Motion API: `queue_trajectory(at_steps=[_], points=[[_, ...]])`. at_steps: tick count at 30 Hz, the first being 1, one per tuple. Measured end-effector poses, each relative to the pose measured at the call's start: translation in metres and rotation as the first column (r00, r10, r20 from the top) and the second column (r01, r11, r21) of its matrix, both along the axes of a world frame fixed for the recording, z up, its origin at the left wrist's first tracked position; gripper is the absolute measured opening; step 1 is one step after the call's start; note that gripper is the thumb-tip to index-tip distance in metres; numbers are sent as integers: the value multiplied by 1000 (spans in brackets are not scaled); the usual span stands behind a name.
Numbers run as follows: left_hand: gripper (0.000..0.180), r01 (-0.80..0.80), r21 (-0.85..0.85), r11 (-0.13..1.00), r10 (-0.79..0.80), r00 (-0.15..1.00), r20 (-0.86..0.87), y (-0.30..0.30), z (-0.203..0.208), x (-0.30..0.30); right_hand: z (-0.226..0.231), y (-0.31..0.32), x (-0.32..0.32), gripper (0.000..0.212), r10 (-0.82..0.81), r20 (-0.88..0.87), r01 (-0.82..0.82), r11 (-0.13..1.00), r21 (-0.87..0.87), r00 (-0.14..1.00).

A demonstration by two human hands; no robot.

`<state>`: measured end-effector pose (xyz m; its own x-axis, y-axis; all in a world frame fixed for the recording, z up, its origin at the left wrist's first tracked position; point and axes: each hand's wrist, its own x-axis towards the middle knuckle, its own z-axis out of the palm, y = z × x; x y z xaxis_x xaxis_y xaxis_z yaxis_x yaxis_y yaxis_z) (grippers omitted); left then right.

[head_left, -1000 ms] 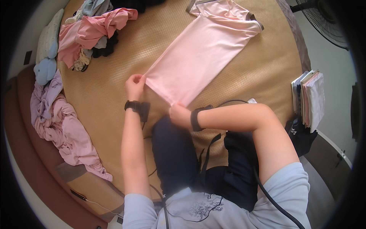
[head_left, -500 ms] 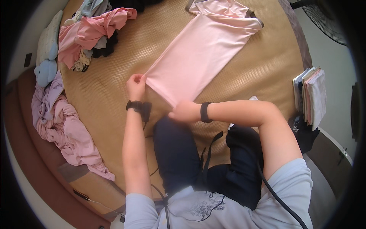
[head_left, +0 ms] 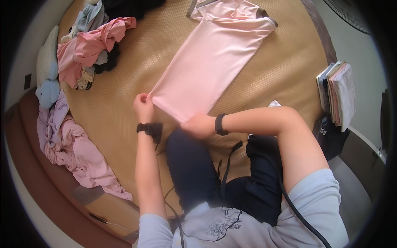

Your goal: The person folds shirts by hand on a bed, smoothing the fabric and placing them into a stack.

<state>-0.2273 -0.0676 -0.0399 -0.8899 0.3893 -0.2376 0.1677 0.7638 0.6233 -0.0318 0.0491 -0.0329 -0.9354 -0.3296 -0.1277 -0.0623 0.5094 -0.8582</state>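
Note:
A pale pink T-shirt point(head_left: 206, 66) with grey-brown trim lies lengthwise on the woven tan mat point(head_left: 111, 103), its collar end far from me and its hem near my knees. My left hand point(head_left: 143, 108) pinches the hem's left corner between thumb and fingers. At the hem's right corner is my right hand point(head_left: 199, 126), closed on the fabric and a little blurred. The shirt's body is narrowed, with soft creases along its right side; the upper part is bunched near the sleeves.
Rumpled clothes point(head_left: 89, 45) are heaped at the far left, beside a blue plush toy point(head_left: 48, 93). Pink and lilac cloth point(head_left: 74, 144) trails along the left edge. A stack of folded clothes point(head_left: 337, 95) stands at the right, with a fan point(head_left: 349, 14) beyond it.
Both hands remain on the hem corners. The shirt has come slightly nearer and to the left, and my left hand is lower in view. The view itself has shifted a little.

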Motion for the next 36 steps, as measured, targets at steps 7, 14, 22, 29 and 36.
queue_trajectory(at_steps=[7, 14, 22, 29, 36], points=[[14, 1, -47, 999, -2, 1000, -16, -1, -2, -4, 25, 20, -12, 20, -29, 149, 31, 999, -16, 988], [14, 13, 21, 1000, -14, 1000, 28, -7, -14, -7, 22, 164, -54, 15, -773, -270, 819, 540, 196, 574], [14, 21, 20, 1000, -22, 998, 58, -11, -26, -14, 16, 310, -24, 24, -944, -250, 887, 81, 455, 215], [11, 48, -16, 999, -46, 996, 75, -12, -33, -21, 12, 312, -34, 29, -874, -342, 803, 87, 589, 346], [13, 59, -66, 996, -56, 998, 43, -9, -23, -19, 12, 310, -63, 35, -888, -302, 803, 115, 585, 347]])
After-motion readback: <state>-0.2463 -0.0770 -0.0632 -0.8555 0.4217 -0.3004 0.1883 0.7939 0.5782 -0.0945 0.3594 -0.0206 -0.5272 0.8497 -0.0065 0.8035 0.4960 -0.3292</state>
